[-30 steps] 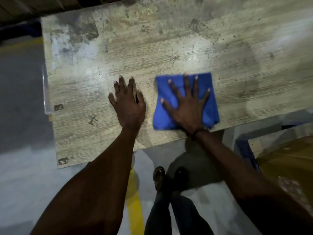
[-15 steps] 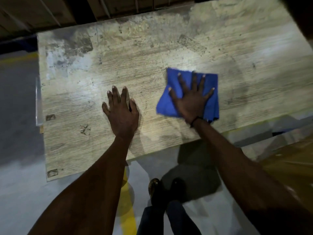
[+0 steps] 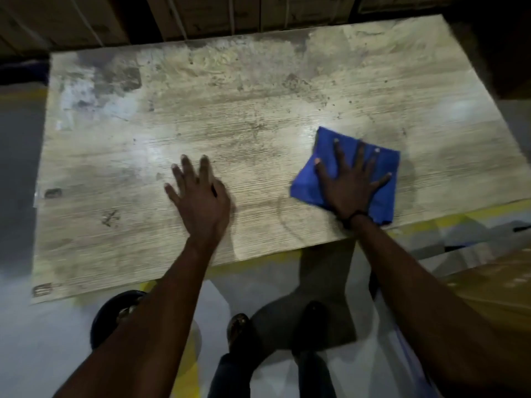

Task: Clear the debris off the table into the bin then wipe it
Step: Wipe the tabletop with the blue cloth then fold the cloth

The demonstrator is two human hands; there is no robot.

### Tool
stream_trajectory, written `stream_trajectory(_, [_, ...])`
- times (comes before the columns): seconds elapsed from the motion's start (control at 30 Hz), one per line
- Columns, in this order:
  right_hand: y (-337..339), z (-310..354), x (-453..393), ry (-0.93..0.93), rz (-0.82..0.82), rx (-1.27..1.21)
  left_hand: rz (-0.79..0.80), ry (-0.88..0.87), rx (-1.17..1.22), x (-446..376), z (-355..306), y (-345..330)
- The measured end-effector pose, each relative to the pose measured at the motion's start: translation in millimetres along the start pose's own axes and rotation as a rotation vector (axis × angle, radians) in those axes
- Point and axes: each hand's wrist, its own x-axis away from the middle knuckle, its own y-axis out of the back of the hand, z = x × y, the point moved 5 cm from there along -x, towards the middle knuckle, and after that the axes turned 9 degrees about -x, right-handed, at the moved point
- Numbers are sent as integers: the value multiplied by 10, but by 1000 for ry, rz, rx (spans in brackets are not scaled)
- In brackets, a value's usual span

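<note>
The floor [image 3: 34,354] is pale grey with yellow painted lines, one strip showing along the near right edge of the table. Behind the far edge runs a dark wall of wooden boards [image 3: 201,18]. The table [image 3: 201,116] is a wide, light, wood-grain top, worn and stained, with a grey-white smear at its far left corner, dark blotches across the far half and a few small marks near the left edge; glare lies on its middle. At lower right sits a tan cardboard box [image 3: 494,285], only partly in view. Below the near edge, on the floor, a dark round bin [image 3: 115,317] shows behind the left forearm, and the person's two shoes [image 3: 238,328] stand beside it. A blue cloth [image 3: 385,193] lies folded flat on the right part of the table, close to the near edge. The right hand [image 3: 352,185] presses on it with fingers spread and straight, the grip released, not clutching. The left hand [image 3: 201,196] rests flat on the bare wood near the middle, fingers straight, grip released too, well apart from the cloth. Compared with half a second ago, the cloth and right hand have slid rightward and nearer the edge, the gap between the hands has widened, and the bin has come into view.
</note>
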Motion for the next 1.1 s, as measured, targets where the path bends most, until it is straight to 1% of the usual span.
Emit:
stream_trajectory(0.07, [-37,122,410,158,5,71,25,-68,22,166,-431,-76])
stream_trajectory(0.13, [-42,91,845,301,104,54,44,-163,40,227,-819,-153])
stream_trajectory(0.17, [-10,-8,946,323,154,30,61,-224,61,212,-999,-197])
stream_trajectory(0.2, [38,-135,954,326,160,19,74,-289,83,173,-1141,-234])
stream_trajectory(0.23, [89,-289,863,318,140,34,78,-345,98,118,-1265,-266])
stream_trajectory(0.3, [168,-551,476,286,96,83,74,-380,101,-52,-1396,-296])
stream_trajectory(0.37, [233,-723,-82,234,75,65,57,-351,70,-301,-1445,-332])
stream_trajectory(0.43, [268,-769,-539,144,71,11,45,-315,29,-572,-1459,-375])
stream_trajectory(0.5, [231,-677,-657,66,50,-36,56,-252,21,-834,-1428,-417])
stream_trajectory(0.53, [215,-595,-559,70,32,-22,63,-211,23,-931,-1418,-428])
stream_trajectory(0.6, [149,-392,-142,191,44,20,62,-148,11,-1030,-1414,-445])
stream_trajectory(0.67, [110,-279,340,316,84,-9,50,-128,-7,-1028,-1428,-455])
stream_trajectory(0.73, [132,-294,486,361,91,-29,45,-126,-20,-1012,-1430,-440])
stream_trajectory(0.8, [131,-355,187,359,91,-12,43,-127,-24,-1002,-1424,-431])
stream_trajectory(0.9, [169,-439,-778,230,11,-21,40,-116,-4,-1015,-1425,-405])
stream_trajectory(0.93, [206,-458,-1112,178,14,-33,36,-117,-2,-1005,-1432,-396])
stream_trajectory(1.0, [205,-468,-1609,73,85,-74,27,-111,10,-996,-1446,-382])
stream_trajectory(1.07, [187,-402,-1707,30,81,-90,29,-95,31,-1012,-1450,-368])
stream_trajectory(1.1, [183,-330,-1604,61,51,-63,23,-91,31,-1011,-1449,-363])
